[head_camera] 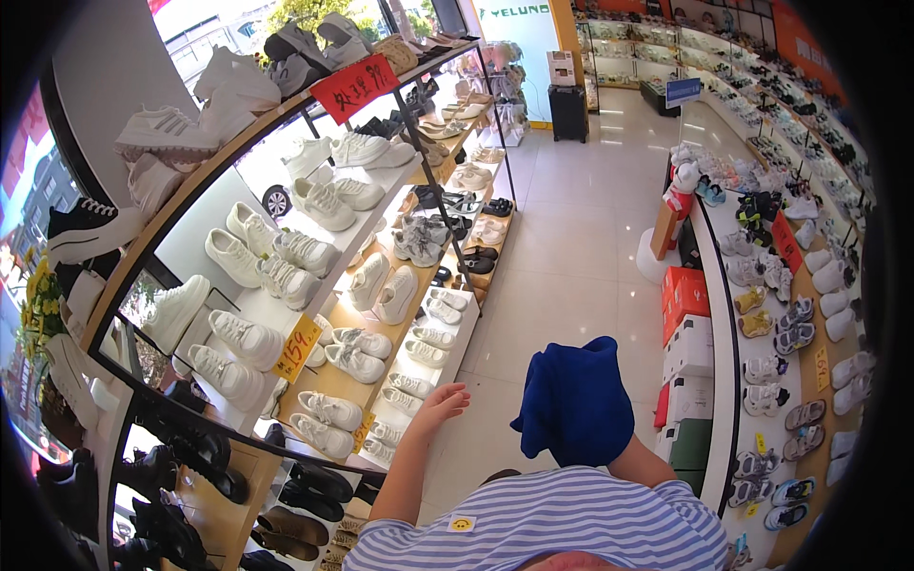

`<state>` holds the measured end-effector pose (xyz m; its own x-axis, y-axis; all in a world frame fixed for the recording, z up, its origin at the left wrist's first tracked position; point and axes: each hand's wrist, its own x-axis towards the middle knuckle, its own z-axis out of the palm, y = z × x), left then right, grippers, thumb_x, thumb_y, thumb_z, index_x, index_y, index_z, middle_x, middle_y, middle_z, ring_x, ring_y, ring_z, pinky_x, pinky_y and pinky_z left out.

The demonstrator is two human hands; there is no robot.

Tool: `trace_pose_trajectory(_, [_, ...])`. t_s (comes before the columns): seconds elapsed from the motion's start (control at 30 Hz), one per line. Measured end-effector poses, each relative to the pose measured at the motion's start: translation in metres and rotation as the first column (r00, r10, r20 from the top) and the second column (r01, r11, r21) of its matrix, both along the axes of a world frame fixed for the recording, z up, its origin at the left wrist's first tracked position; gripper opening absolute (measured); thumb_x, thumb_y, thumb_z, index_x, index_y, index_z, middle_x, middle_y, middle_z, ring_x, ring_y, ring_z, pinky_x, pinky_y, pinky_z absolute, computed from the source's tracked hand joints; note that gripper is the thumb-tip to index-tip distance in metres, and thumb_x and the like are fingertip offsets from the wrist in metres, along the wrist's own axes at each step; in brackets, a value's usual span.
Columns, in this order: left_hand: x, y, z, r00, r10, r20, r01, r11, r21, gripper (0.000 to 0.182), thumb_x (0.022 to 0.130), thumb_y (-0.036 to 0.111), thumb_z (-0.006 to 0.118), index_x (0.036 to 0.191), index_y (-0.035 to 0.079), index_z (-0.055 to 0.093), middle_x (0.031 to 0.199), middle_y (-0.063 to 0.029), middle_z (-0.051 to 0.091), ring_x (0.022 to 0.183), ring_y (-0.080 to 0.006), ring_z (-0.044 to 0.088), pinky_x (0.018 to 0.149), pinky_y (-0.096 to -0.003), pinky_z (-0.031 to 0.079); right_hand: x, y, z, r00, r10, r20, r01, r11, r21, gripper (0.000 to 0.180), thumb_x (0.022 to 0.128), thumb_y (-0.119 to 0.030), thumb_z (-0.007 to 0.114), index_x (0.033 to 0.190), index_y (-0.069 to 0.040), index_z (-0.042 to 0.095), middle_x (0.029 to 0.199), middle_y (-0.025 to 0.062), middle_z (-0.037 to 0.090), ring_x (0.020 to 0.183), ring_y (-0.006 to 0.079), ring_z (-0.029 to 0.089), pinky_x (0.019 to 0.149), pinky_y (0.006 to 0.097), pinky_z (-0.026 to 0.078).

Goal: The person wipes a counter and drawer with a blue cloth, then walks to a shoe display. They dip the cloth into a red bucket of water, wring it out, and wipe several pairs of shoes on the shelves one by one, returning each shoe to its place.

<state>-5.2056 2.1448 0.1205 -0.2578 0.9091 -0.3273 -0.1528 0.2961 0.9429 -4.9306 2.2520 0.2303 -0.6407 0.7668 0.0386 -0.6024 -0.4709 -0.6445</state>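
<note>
A dark blue cloth (575,403) covers my right hand (593,421), so its fingers are hidden; the cloth hangs in folds in front of my striped shirt. My left hand (444,407) is raised over the aisle's left side with the fingers apart and nothing in them. Beyond it stands a shelf rack of shoes, with small white sneakers (410,385) nearest to the hand. Pairs of white sneakers (246,339) line the upper shelf at the left, by a yellow price card (296,348).
Shoeboxes (689,346) are stacked at the foot of the right display counter (703,264), which holds many shoes. A black suitcase (568,113) stands at the far end of the tiled aisle. A dark metal frame edges the left rack (250,435).
</note>
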Motion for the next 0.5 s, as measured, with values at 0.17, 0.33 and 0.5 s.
trace_pose_trajectory(0.17, [-0.054, 0.060, -0.043, 0.895, 0.396, 0.205, -0.384, 0.918, -0.095, 0.030, 0.091, 0.021, 0.053, 0.115, 0.003, 0.055, 0.100, -0.0094, 0.064, 0.089, -0.0180, 0.062, 0.079, -0.0305, 0.050, -0.025, 0.124, -0.005, 0.993, -0.101, 0.064, 0.103, 0.994, -0.026, 0.022, 0.079, -0.025, 0.066, 0.089, -0.010, 0.053, 0.082, 0.0068, 0.056, 0.068, 0.0231, 0.053, 0.065, 0.0331, 0.044])
trace_pose_trajectory(0.33, [-0.122, 0.209, -0.077, 0.847, 0.473, 0.242, -0.471, 0.879, -0.070, 0.026, 0.090, 0.019, 0.053, 0.110, 0.003, 0.057, 0.093, -0.0083, 0.064, 0.082, -0.0162, 0.062, 0.072, -0.0292, 0.051, -0.064, 0.243, -0.053, 0.980, -0.074, 0.186, 0.073, 0.997, 0.013, 0.023, 0.091, -0.027, 0.056, 0.105, -0.009, 0.057, 0.099, 0.0073, 0.065, 0.088, 0.0227, 0.062, 0.078, 0.0335, 0.048])
trace_pose_trajectory(0.5, [-0.171, 0.429, -0.032, 0.895, 0.347, 0.280, -0.382, 0.921, 0.079, 0.023, 0.089, 0.016, 0.055, 0.108, 0.004, 0.057, 0.090, -0.0060, 0.065, 0.080, -0.0138, 0.062, 0.073, -0.0276, 0.051, -0.110, 0.367, -0.013, 0.944, -0.110, 0.312, 0.054, 0.982, 0.183, 0.050, 0.097, -0.048, 0.032, 0.104, -0.005, 0.058, 0.100, 0.0135, 0.064, 0.091, 0.0270, 0.061, 0.084, 0.0399, 0.049])
